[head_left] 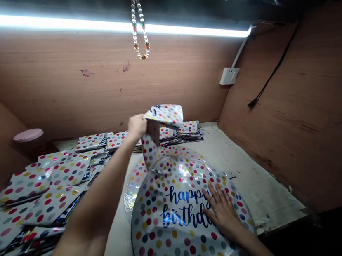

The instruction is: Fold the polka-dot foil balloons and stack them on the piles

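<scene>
White, multicolour-dotted round film disc [181, 243] lies at six o'clock on the pale bench [253, 176], right hand [223, 209] spread flat on it; left hand [137, 126], beyond its eleven o'clock, grips a folded white dotted film sheet [167, 115]. Both films look light, limp, slippery; edges should hold best.

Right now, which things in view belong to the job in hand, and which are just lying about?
Part of the job, it appears:
- creased dotted piece, in the left hand's grip
- round "happy birthday" sheet, under the spread right hand
- folded dotted pieces, stacked at left and back

Probably just about:
- pink-lidded container
- hanging bead string
- black cable
</scene>
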Available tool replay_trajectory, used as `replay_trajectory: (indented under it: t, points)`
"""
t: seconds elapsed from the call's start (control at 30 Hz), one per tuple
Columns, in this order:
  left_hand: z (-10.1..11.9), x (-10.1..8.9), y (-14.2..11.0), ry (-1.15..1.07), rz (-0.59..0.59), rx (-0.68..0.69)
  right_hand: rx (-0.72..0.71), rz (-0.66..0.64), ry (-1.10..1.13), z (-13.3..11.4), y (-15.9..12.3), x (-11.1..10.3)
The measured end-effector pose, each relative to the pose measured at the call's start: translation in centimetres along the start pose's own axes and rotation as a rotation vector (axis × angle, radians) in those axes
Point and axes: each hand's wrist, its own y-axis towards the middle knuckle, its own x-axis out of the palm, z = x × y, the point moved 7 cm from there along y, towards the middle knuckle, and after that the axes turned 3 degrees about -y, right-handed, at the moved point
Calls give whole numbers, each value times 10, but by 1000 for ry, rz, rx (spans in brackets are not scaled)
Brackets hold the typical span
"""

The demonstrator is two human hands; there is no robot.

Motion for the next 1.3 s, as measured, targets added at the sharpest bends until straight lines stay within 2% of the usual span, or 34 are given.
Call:
replay_trajectory:
  t: [0.07,0.1,0.17,0.2,0.27,0.37,0.43,0.5,0.57,0.63,0.73,0.8,0.87,0.93,1.0,1.1,1.2,1.3]
  points:
    - [-1,-45,8,-9,112,-8,7,-16,9,2,0,2]
    - [3,-62,4,-12,151,-3,6,-34,18,2,1,4]
    - [18,-82,-19,-44,198,63,13,-43,53,0,3,4]
    - [28,-84,-37,-67,189,111,20,-14,81,-1,6,-2]
    - [49,-72,-83,-146,85,227,39,134,165,-6,12,-27]
    - [76,-28,-160,-361,-307,418,20,462,312,-20,17,-82]
    - [81,-1,-201,-439,-564,462,-56,616,357,-33,20,-111]
    - [76,15,-222,-492,-688,435,-202,674,356,-49,24,-128]
    - [69,20,-222,-538,-669,400,-359,666,340,-66,27,-135]
    - [67,19,-214,-502,-605,433,-446,633,349,-79,29,-143]
    - [79,9,-204,-289,-495,612,-472,594,434,-92,25,-169]
    - [92,-5,-203,-164,-377,763,-561,512,441,-106,17,-187]
    - [101,-19,-209,-81,-241,900,-683,396,392,-118,6,-197]
    - [102,-26,-222,-12,-159,1013,-751,362,328,-123,-5,-196]
    - [94,-17,-238,46,-179,1076,-749,430,209,-120,-13,-182]
    - [72,16,-265,80,-326,1072,-787,520,-31,-123,-22,-135]
    - [52,53,-295,125,-471,1000,-839,441,-74,-129,-25,-81]
    - [43,72,-329,111,-563,926,-808,329,18,-129,-28,-47]
